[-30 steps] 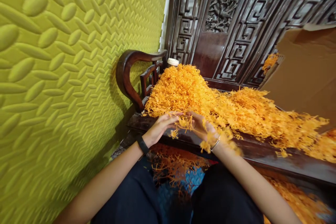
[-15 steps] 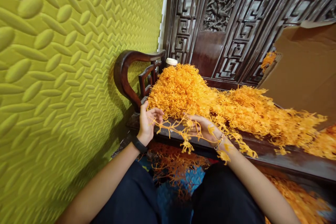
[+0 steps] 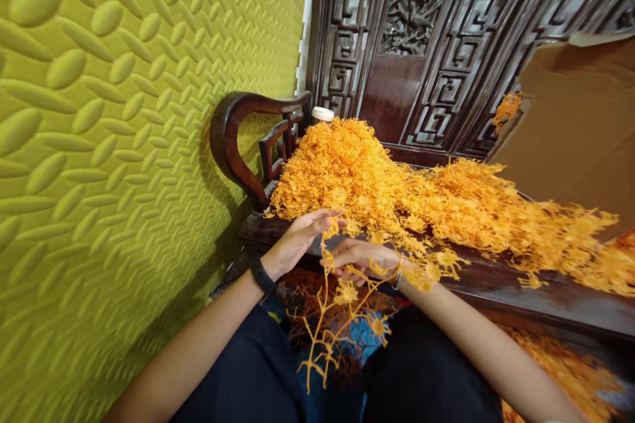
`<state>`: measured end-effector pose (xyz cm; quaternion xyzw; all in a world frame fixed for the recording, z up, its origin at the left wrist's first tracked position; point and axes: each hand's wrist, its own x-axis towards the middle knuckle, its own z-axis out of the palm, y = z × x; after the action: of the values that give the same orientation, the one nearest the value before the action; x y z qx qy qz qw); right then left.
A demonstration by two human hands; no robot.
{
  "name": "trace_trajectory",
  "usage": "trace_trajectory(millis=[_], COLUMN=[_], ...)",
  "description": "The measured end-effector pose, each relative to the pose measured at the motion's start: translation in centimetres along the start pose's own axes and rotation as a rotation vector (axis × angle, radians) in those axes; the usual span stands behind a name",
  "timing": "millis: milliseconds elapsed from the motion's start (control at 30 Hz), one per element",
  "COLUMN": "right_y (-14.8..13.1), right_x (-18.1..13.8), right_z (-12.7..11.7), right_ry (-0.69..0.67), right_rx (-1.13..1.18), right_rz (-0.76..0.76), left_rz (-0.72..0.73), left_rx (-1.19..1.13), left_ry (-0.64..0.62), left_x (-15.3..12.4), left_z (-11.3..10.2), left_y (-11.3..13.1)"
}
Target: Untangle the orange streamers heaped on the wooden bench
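My left hand (image 3: 299, 238) reaches in from the left, its fingers drawn together around a small orange plastic flower piece (image 3: 331, 228) that partly covers the fingertips. Just to its right, my right hand (image 3: 366, 255) has its fingers bent around a branched orange plastic stem (image 3: 322, 307). That stem dangles over my lap, with small spiky flower shapes along its twigs. More orange flower pieces (image 3: 430, 269) lie over my right wrist. Behind both hands rises a large heap of orange plastic flowers (image 3: 342, 158).
The heap sits on a dark wooden bench (image 3: 496, 297) with a curved armrest (image 3: 223, 129). A white-lidded container (image 3: 323, 114) stands behind it. Brown cardboard (image 3: 575, 125) leans at right against the carved backrest (image 3: 397, 92). A yellow-green textured wall (image 3: 124, 145) is at left.
My left hand has moved right, closer to my right hand. The branched stem, stretched sideways between the hands before, now hangs down over my lap. My right hand has shifted slightly left.
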<state>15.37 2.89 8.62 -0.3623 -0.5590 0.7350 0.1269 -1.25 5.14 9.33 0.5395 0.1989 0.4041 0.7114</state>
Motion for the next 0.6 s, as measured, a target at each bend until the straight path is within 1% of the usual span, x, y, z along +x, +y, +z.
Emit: trace_trajectory(millis=[100,200,267,367,400,467,533,600], right_y=[0.2,0.3,0.3,-0.1,-0.3,-1.0,-1.6,-2.0], right_x=[0.5,1.1,1.2,0.9,0.6,-0.1,-0.8,-1.4], right_z=[0.6,1.0,0.9,0.4,0.3,0.2,0.3,0.4], right_ry=[0.014,0.099,0.204,0.471,0.551,0.650,0.666,0.630], right_rx=[-0.104,-0.207,-0.243,-0.244,-0.228,-0.184,-0.185,-0.265], right_rz=[-0.029,-0.055,-0.098,-0.284,-0.351,-0.459,-0.503,-0.503], left_rz=[-0.045,-0.098,-0.113,-0.121,-0.123,-0.137,-0.143,-0.122], left_rx=[0.014,0.045,0.062,0.153,0.206,0.322,0.407,0.452], left_ry=[-0.002,0.006,0.025,0.030,0.011,-0.043,-0.078,-0.112], left_x=[-0.2,-0.4,-0.5,-0.7,-0.7,-0.6,-0.5,-0.3], left_z=[0.1,0.0,-0.2,-0.5,-0.6,-0.7,-0.6,-0.7], left_y=[0.4,0.5,0.5,0.3,0.3,0.0,-0.3,-0.6])
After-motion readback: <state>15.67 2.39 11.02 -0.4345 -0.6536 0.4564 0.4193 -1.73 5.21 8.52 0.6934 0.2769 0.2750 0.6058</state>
